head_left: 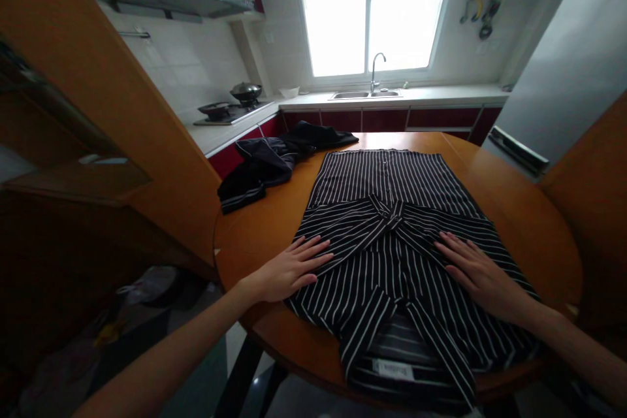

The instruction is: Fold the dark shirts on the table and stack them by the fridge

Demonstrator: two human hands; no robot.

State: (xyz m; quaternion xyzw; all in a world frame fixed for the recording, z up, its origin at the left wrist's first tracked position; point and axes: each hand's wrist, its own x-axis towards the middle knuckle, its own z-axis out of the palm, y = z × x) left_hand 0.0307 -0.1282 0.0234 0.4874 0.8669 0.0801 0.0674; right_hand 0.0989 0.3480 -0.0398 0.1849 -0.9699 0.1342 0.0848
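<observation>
A black shirt with white stripes (392, 261) lies spread on the round wooden table (539, 235), its collar toward me and a white label inside the neck. Its sleeves are folded across the front and meet at the middle. My left hand (292, 269) rests flat on the shirt's left side, fingers stretched out over the sleeve. On the other side, my right hand (482, 274) presses flat on the sleeve there, its fingers also extended. Neither hand grips the cloth.
Dark crumpled clothing (274, 160) lies at the table's far left edge. Beyond the table are a sink (351, 96) with a faucet, a stove (235, 115) with pans, and a fridge (553, 72) at right. Bags (151, 284) sit on the floor at left.
</observation>
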